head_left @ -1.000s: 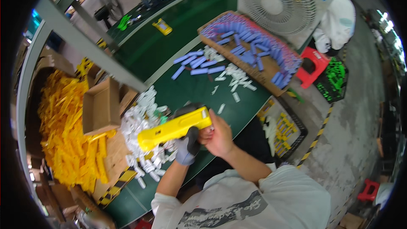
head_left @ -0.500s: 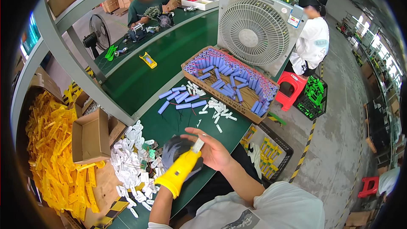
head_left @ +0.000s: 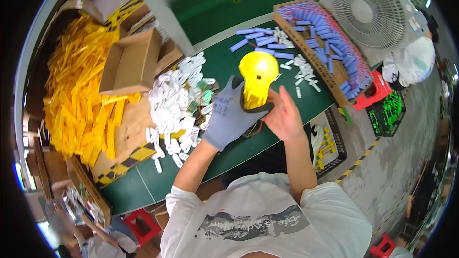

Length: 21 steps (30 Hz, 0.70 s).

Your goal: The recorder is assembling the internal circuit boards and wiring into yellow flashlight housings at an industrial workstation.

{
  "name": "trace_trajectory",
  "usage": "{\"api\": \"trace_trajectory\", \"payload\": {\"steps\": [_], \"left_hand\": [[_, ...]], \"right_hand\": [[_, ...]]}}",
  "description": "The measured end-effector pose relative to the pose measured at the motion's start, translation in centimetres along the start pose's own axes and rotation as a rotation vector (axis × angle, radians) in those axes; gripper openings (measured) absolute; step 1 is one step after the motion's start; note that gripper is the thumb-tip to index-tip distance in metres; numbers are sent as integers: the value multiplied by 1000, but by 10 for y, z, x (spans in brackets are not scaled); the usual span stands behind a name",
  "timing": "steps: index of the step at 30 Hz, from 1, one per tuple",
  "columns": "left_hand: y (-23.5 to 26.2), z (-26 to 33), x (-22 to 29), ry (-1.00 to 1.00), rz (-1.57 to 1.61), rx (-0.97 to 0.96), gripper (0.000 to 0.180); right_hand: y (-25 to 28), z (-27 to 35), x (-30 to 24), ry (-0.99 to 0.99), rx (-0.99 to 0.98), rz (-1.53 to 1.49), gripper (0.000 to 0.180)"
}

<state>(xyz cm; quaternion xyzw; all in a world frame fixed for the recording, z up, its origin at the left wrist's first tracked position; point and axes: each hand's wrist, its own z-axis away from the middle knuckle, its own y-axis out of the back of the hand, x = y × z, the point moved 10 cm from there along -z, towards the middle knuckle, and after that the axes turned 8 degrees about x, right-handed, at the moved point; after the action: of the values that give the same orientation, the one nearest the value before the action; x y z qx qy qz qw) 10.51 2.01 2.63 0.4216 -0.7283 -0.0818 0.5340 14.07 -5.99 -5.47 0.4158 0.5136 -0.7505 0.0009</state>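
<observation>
My left hand (head_left: 229, 114), in a grey glove with dark fingertips, is closed round the narrow lower part of a yellow plastic housing (head_left: 258, 74). The housing has a wide round head pointing away from me and a small dark square hole in its neck. My bare right hand (head_left: 285, 114) is beside the housing's lower end, fingers stretched out; where they meet the housing is partly hidden. Thin red and dark wires (head_left: 258, 128) show below the glove. Left of the glove lies a heap of white plastic parts (head_left: 174, 93), with green circuit boards (head_left: 207, 96) at its edge.
Blue cylindrical cells (head_left: 265, 39) and small white pieces (head_left: 306, 71) lie on the green table (head_left: 229, 59). A cardboard box of cells (head_left: 313, 52) stands by a fan (head_left: 361, 12). At left are yellow parts (head_left: 79, 100) and a cardboard box (head_left: 131, 62). Another person (head_left: 107, 241) sits lower left.
My view has swung down and left. The yellow housing has turned so its round head points away from me. The whitish piece seen earlier at its narrow end no longer shows.
</observation>
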Motion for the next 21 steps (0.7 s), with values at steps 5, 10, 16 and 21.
{"api": "trace_trajectory", "payload": {"steps": [5, 10, 16, 21], "left_hand": [[22, 2, -28, 167, 173, 167, 43], [45, 9, -67, 457, 680, 332, 28], [57, 6, -64, 587, 875, 388, 26], [75, -3, -66, 465, 934, 486, 32]], "right_hand": [[-13, 7, 8, 82, -141, 187, 64], [-14, 9, 2, 294, -44, 822, 48], [-28, 18, 29, 383, -242, 1018, 28], [-10, 24, 29, 261, -64, 551, 25]]}}
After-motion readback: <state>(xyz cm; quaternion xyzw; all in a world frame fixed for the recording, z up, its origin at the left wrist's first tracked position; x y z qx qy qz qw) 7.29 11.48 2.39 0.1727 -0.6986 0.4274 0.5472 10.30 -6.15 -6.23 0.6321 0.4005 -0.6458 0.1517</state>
